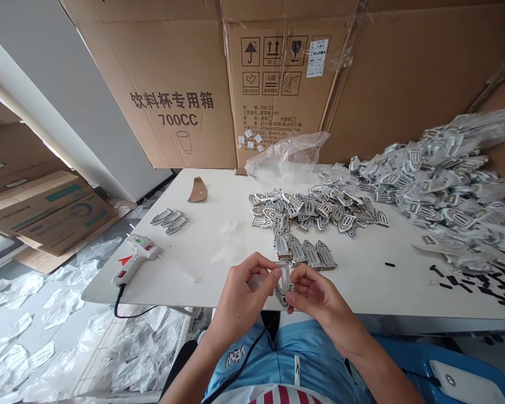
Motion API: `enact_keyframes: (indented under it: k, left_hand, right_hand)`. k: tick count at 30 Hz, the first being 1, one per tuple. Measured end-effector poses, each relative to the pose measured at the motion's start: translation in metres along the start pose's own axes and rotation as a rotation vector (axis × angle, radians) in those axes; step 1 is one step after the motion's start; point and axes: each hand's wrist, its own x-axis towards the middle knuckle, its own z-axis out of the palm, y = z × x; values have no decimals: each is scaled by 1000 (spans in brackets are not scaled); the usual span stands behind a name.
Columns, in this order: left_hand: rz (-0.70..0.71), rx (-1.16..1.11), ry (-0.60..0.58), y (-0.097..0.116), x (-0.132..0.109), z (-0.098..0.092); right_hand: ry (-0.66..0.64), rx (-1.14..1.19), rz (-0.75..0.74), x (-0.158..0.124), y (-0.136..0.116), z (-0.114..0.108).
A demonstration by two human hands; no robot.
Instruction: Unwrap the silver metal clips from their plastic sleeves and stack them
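Between my hands, at the table's front edge, is a small grey arch-shaped piece [283,280] with a pale middle. My left hand [255,283] is closed on its left side with thumb and bent fingers. On the lower right side, my right hand [315,292] pinches it with thumb and fingertips. Just beyond lies a short row of similar arch-shaped pieces [313,255], grey side up. Behind the row spreads a loose heap of these pieces [309,206], some showing striped faces.
A glue gun [137,258] lies at the left, near several arched frames [170,220] and a cardboard scrap [198,189]. Plastic-bagged pieces [429,174] are piled at the right, with small black strips [467,283] in front. Cardboard [185,67] walls the back of the white table [223,196].
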Motion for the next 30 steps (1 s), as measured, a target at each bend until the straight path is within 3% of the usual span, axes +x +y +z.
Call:
enact_keyframes:
  k: [13, 17, 22, 30]
  left_hand:
    - [111, 137, -13, -5, 0, 1]
    - [60, 84, -36, -4, 0, -1]
    - [-23, 25, -147, -2, 1, -8]
    - [-83, 179, -240, 1, 0, -7]
  right_hand:
    - [-5, -25, -42, -1, -2, -1]
    - [-4, -77, -44, -3, -6, -1]
    - [-9, -114, -80, -4, -10, -4]
    - [58, -197, -30, -4, -13, -11]
